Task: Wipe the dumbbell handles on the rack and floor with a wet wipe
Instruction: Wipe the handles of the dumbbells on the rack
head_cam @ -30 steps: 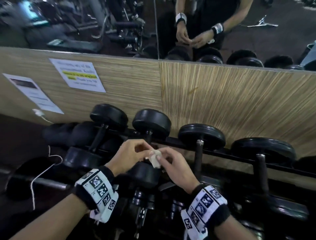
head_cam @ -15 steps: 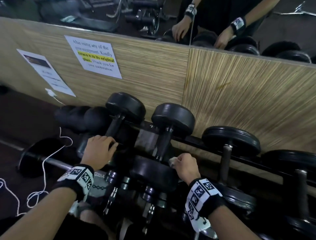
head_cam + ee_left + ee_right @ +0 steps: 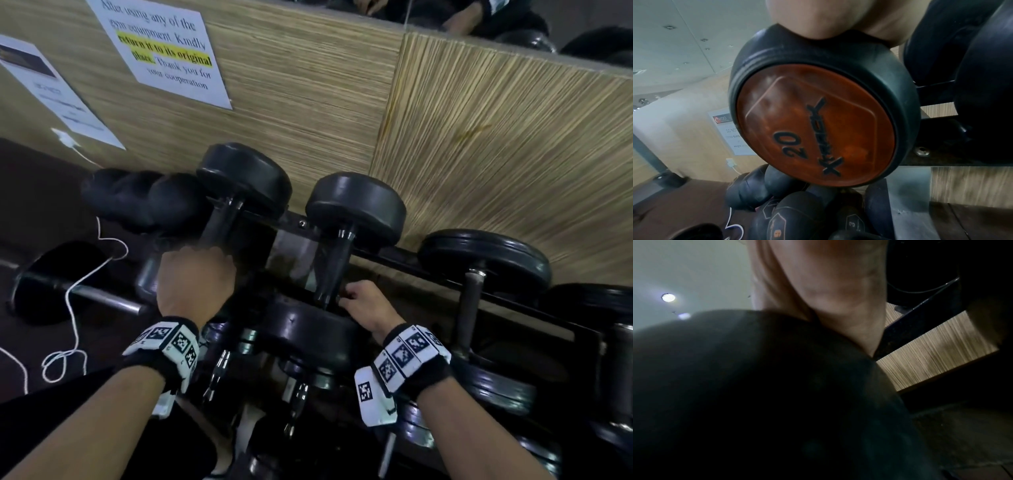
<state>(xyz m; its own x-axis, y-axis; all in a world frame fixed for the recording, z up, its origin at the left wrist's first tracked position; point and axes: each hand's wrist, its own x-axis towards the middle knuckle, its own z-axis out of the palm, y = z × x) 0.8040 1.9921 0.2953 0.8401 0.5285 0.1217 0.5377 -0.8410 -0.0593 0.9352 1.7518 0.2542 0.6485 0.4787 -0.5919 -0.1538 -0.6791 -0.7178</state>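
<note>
Hands split since a second ago: my left hand (image 3: 195, 281) now clamps the first dumbbell handle (image 3: 222, 219) on the rack (image 3: 404, 257); right hand (image 3: 364, 303) curls round the second handle (image 3: 337, 267). Wipe hidden, presumably inside right grip. Wiping starts.

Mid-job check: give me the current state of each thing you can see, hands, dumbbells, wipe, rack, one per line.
left hand: curled over the near end of the leftmost racked dumbbell.
leftmost racked dumbbell: lying on the rack, end cap marked 20.
right hand: fingers curled at the handle of the second dumbbell.
second dumbbell: on the rack, handle dark.
wet wipe: hidden, cannot tell.
third dumbbell: racked, untouched.
floor barbell: lying flat.
white cable: loose, looped on floor.
</note>
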